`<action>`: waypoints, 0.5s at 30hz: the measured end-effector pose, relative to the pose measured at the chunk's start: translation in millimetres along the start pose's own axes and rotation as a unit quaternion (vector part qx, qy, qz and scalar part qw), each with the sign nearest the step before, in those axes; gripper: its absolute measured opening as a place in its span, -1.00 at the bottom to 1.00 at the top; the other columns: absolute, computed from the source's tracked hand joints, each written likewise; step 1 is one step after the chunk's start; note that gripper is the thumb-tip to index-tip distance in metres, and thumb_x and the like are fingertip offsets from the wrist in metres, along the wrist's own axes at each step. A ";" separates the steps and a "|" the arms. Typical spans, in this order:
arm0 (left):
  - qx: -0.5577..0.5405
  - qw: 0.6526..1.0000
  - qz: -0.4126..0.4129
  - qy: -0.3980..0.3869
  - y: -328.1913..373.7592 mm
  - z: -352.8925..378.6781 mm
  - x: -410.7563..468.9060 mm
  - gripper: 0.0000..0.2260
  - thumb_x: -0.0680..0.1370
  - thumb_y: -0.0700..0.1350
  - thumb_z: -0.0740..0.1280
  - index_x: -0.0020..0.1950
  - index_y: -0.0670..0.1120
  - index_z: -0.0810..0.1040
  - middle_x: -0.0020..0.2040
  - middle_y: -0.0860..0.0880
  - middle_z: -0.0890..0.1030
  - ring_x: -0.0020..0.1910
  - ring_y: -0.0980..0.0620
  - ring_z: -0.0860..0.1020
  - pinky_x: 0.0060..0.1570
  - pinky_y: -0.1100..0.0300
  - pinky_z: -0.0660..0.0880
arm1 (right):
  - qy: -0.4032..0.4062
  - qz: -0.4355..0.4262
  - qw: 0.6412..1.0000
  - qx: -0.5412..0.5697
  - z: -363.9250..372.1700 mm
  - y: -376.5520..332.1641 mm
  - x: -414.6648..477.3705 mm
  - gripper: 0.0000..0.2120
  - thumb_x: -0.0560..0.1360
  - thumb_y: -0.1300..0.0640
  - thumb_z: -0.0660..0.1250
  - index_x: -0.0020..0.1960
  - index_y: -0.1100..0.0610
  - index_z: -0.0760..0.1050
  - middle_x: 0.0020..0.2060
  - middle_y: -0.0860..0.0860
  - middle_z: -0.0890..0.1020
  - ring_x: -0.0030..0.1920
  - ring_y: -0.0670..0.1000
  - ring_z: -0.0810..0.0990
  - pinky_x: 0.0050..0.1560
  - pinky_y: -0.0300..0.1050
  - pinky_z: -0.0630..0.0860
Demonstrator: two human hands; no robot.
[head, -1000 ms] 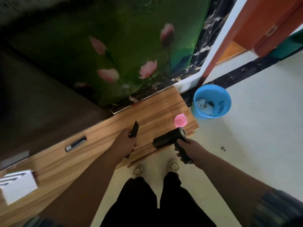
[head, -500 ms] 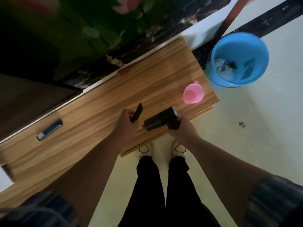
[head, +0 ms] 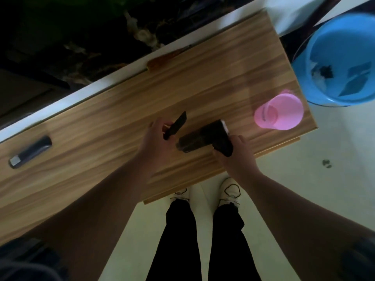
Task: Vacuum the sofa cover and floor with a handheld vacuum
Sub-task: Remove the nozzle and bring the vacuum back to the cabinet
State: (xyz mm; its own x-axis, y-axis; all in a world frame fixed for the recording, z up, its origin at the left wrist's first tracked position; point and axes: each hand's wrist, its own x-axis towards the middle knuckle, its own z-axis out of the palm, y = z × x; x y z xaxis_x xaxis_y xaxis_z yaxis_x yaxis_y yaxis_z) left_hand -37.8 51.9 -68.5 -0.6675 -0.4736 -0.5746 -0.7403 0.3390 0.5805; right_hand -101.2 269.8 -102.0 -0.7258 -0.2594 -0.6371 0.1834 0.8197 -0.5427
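Note:
A black handheld vacuum [head: 203, 137] lies level over the wooden cabinet top [head: 125, 110], its open front end pointing left. My right hand [head: 237, 157] grips its handle from below. My left hand [head: 155, 139] holds a slim black nozzle attachment [head: 175, 125], tilted up to the right, its lower end a short gap from the vacuum's front. The pale floor [head: 304, 189] shows at the right, with a small dark speck of dirt [head: 326, 163]. No sofa is in view.
A pink plastic cup [head: 280, 111] stands near the cabinet's right end, close to the vacuum. A blue bucket [head: 343, 57] with scraps inside sits on the floor beyond that end. A dark remote-like object [head: 30, 152] lies at the left. My feet [head: 207, 193] stand at the cabinet's front edge.
The view has tipped down and closer to the cabinet. My two hands have come together, bringing the attachment and the vacuum's front end nearer each other.

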 end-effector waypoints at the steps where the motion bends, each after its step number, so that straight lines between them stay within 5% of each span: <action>1: 0.002 1.000 0.002 -0.003 -0.5 0.6 3.7 -0.73 0.55 -0.22 0.37 0.16 0.08 0.46 0.09 -0.08 0.52 -0.08 0.00 0.56 -0.25 0.20 0.45 | 0.002 0.001 1.000 -0.001 3.7 0.6 2.1 -0.53 0.44 -0.02 0.49 0.29 0.05 0.49 0.07 -0.07 0.48 0.11 0.04 0.50 0.08 0.00 0.52; 7: 0.092 0.994 0.061 -0.013 10.3 -0.5 33.4 -0.69 0.55 -0.15 0.39 0.28 0.01 0.48 0.12 0.02 0.52 -0.15 0.20 0.48 -0.29 0.39 0.32 | 0.019 0.012 0.999 -0.036 18.8 2.6 9.7 -0.53 0.49 -0.06 0.44 0.34 0.04 0.44 0.16 -0.01 0.49 0.21 0.06 0.46 0.26 0.08 0.50; 15: 0.192 0.972 0.126 -0.044 33.0 16.5 67.0 -0.74 0.55 -0.10 0.38 0.22 0.06 0.48 0.12 0.06 0.55 0.06 0.05 0.53 0.02 0.05 0.56 | 0.051 0.016 0.997 -0.055 24.4 5.3 11.1 -0.46 0.48 -0.01 0.46 0.39 0.08 0.39 0.23 0.04 0.50 0.30 0.09 0.43 0.35 0.09 0.40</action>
State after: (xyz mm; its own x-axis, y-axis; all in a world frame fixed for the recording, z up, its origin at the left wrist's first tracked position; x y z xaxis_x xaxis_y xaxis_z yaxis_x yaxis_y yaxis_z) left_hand -108.3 44.8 -97.4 -0.8233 -0.2701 -0.4993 -0.5164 0.7216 0.4611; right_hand -92.2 258.8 -125.4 -0.7858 -0.1825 -0.5910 0.1390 0.8789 -0.4562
